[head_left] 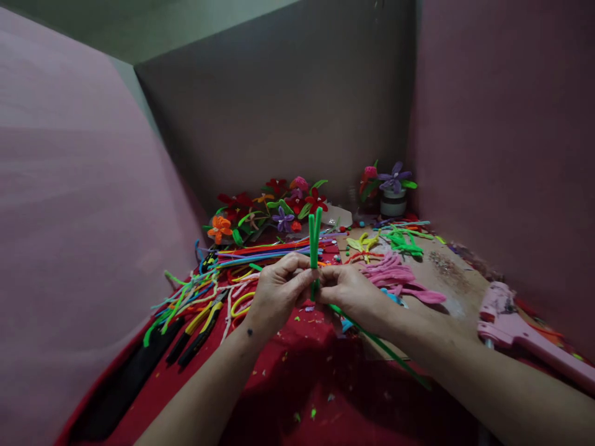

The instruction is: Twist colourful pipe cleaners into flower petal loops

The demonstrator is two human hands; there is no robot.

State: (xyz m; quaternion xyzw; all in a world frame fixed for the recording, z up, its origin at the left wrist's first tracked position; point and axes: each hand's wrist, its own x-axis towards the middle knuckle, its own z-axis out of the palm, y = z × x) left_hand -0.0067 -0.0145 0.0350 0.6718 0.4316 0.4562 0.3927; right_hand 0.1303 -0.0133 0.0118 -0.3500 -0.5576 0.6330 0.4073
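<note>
Upright between my hands stands a green pipe cleaner piece (315, 238), its top split into two prongs. My left hand (283, 285) pinches it from the left with thumb and forefinger. From the right, my right hand (346, 288) closes its fingertips at the same spot, touching the left fingers. A long green stem (385, 350) runs from under my right hand down to the lower right, below the forearm. The fingers hide where the green pieces meet.
Pliers (199, 328) and mixed pipe cleaners (186, 300) lie left on the red cloth (279, 384). Pink loops (390, 272) rest on cardboard (458, 279) at right, near a pink glue gun (525, 334). Fuzzy flowers (283, 217) and a small pot (393, 202) stand behind.
</note>
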